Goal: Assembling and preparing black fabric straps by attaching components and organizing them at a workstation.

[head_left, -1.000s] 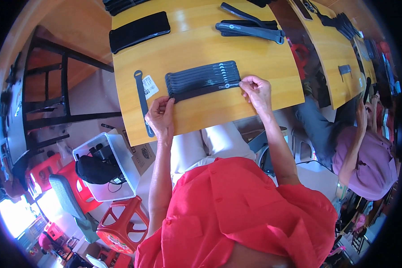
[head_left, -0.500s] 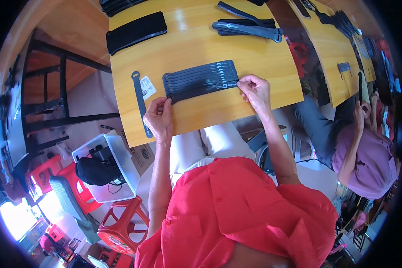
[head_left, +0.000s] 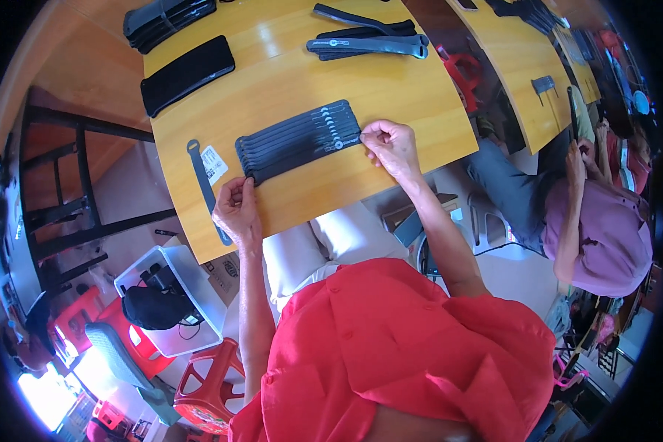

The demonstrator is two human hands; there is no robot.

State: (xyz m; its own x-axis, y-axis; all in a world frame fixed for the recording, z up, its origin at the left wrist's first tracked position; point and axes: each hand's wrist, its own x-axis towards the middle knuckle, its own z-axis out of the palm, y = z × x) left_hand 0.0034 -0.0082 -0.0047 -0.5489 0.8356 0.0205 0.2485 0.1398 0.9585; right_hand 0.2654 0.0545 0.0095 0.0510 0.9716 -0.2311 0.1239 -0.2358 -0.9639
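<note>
Several dark hook-and-loop straps lie overlapped in a neat, stepped row on the wooden table, with pale printed marks toward their right ends. At the lower left corner of the row, my left hand is closed, thumb and fingertips pinching the left end of the nearest strap. My right hand pinches that strap's right end, its other fingers curled. A single strap with a looped end lies left of the row, partly behind my left hand. Beside it is a white label.
Farther back are a flat black stack, a tied black bundle and a loose strap pile. A white bin and red stool stand left below the table. At right, a person in purple sits at another table.
The whole view has shifted, so the table and straps appear farther left and slightly turned. Both hands keep their pinch at the two ends of the front strap.
</note>
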